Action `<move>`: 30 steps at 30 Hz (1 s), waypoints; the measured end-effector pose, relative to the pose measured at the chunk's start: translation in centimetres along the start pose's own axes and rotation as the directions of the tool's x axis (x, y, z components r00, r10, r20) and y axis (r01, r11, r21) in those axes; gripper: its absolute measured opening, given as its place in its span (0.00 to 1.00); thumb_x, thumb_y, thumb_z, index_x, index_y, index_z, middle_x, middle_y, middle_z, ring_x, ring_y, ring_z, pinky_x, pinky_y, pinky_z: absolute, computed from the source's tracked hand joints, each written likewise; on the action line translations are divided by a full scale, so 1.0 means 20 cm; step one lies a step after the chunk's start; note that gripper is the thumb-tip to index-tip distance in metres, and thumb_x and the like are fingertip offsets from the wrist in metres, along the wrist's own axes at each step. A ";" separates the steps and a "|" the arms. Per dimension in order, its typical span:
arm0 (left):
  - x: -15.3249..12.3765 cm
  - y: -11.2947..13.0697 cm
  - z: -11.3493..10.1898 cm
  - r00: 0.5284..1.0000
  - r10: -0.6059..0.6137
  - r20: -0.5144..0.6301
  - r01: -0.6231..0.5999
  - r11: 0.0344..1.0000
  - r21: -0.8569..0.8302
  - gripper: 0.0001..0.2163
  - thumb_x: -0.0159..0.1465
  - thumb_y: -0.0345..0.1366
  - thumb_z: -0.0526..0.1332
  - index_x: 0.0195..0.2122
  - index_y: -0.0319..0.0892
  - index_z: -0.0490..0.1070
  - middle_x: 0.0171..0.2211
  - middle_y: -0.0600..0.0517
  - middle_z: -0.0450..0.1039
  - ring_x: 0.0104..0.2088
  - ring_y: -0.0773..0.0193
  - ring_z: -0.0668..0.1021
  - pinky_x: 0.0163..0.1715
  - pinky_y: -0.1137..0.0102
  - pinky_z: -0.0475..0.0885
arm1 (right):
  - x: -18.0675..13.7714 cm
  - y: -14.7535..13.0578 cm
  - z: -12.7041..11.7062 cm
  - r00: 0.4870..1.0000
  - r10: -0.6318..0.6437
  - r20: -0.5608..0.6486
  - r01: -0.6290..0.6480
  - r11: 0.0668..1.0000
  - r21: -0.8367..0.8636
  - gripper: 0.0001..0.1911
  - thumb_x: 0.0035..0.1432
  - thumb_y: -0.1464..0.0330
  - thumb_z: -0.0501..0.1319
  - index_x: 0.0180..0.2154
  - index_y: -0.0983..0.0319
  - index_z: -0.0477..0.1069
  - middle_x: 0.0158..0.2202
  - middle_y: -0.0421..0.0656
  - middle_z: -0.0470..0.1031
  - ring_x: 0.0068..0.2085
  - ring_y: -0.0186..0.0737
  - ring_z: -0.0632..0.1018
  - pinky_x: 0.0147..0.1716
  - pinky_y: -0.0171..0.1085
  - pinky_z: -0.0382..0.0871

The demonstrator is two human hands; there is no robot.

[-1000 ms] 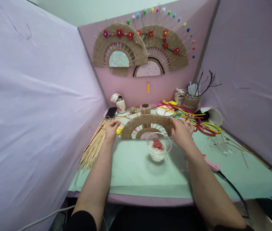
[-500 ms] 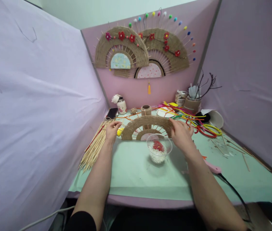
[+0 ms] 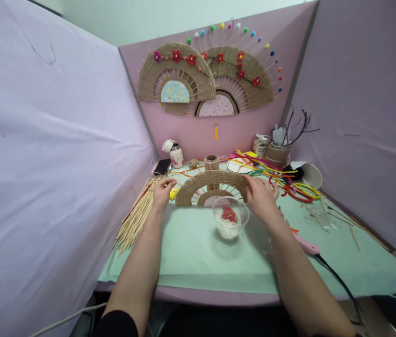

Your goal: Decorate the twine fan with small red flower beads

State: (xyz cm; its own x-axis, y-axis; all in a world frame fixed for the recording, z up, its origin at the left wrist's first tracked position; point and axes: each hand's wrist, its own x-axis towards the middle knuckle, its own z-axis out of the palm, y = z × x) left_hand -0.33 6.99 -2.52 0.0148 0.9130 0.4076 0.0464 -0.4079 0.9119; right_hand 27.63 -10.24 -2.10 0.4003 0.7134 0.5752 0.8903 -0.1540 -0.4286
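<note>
A half-round fan woven from jute twine [image 3: 212, 182] lies flat on the green table mat [image 3: 198, 257]. My left hand [image 3: 162, 193] rests at the fan's left end, fingers curled around its edge beside a small yellow piece [image 3: 173, 193]. My right hand [image 3: 261, 196] grips the fan's right end with bent fingers. A clear plastic cup [image 3: 230, 218] with white beads and red flowers stands just in front of the fan, between my hands.
A bundle of bamboo skewers [image 3: 137, 215] lies at the left. Coloured pipe cleaners [image 3: 289, 180] spread at the back right. A pink glue gun [image 3: 305, 244] with a black cord lies beside my right forearm. A twine spool [image 3: 212, 163], jars and a phone [image 3: 162, 166] line the back wall.
Both hands stay on the fan's ends; my right hand has crept slightly left along the rim. The view has tilted a little.
</note>
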 end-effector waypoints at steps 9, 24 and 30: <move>-0.01 0.02 -0.01 0.989 0.144 0.029 -0.145 0.987 0.061 0.05 0.51 0.37 0.67 0.27 0.43 0.77 0.29 0.53 0.75 0.32 0.64 0.73 0.37 0.69 0.66 | 0.00 0.00 -0.01 1.000 0.010 0.021 -0.009 1.000 -0.013 0.21 0.62 0.71 0.49 0.54 0.59 0.68 0.51 0.51 0.75 0.53 0.52 0.69 0.57 0.58 0.45; -0.02 0.01 -0.02 0.987 0.159 0.031 -0.160 0.986 0.044 0.06 0.53 0.38 0.67 0.30 0.44 0.80 0.32 0.50 0.77 0.37 0.60 0.76 0.41 0.67 0.67 | 0.00 0.00 0.00 1.000 -0.002 -0.003 0.002 0.999 -0.034 0.21 0.61 0.71 0.49 0.53 0.60 0.69 0.49 0.51 0.76 0.52 0.52 0.69 0.57 0.56 0.45; -0.02 0.01 -0.02 0.984 0.172 0.038 -0.174 0.982 0.068 0.07 0.56 0.39 0.64 0.31 0.44 0.79 0.33 0.50 0.77 0.38 0.60 0.76 0.41 0.67 0.67 | 0.00 -0.01 -0.01 1.000 -0.001 -0.004 0.001 0.999 -0.050 0.20 0.62 0.71 0.48 0.53 0.60 0.70 0.49 0.51 0.76 0.52 0.51 0.70 0.57 0.56 0.45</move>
State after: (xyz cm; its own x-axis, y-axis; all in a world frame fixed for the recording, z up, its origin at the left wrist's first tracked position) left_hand -0.72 6.50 -2.43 0.0605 0.8289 0.5560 0.1108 -0.5592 0.8216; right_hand 27.50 -10.39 -1.91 0.3998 0.7112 0.5783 0.9006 -0.1875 -0.3922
